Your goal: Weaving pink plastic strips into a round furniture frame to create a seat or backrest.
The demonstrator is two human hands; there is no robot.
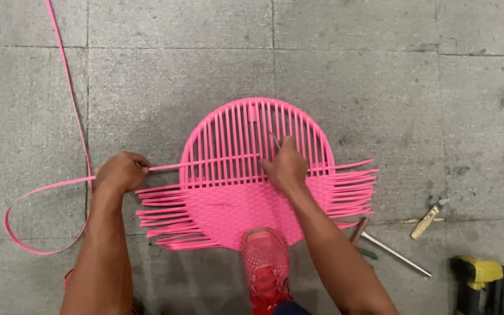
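Pink plastic strip [205, 165] runs flat across a round pink frame [252, 125] of upright ribs lying on the rough grey paving [380, 87], its lower half already woven into a tight mat with loose strip ends fanning out both sides. Left hand [121, 172] is closed on the strip at the frame's left edge. Right hand [287, 166] grips a thin metal tool [274, 140] among the ribs. A red mesh shoe [265, 262] presses the woven edge.

Bare floor [322, 46] lies open beyond the round pink frame [258, 175]; tools [392, 248] crowd the right; strip loop [42, 210] crosses the left.
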